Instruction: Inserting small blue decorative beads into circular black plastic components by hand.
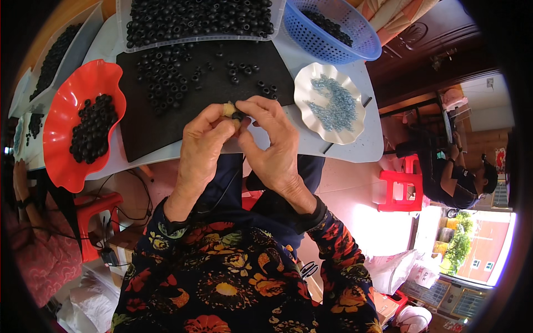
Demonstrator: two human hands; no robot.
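Above the table's near edge, my left hand (205, 139) and my right hand (272, 141) meet, fingers closed in a pinch. Between their fingertips is a small black ring-shaped piece (237, 116), mostly covered by the fingers. Yellowish wrapping shows on fingertips of my left hand. Beyond the hands, loose black ring-shaped pieces (166, 83) lie heaped and scattered on a black mat (250, 61). A red scalloped tray (61, 119) on the left holds more black pieces. To the right, a white wavy-edged plate (304, 105) carries tiny clear bluish bits (336, 105).
A clear plastic bin (200, 42) full of black pieces stands at the back, beside a blue perforated basket (333, 51). Another long bin (78, 33) is far left. Red stools (401, 190) stand on the floor. One person (455, 175) sits right; another's arm (22, 188) shows left.
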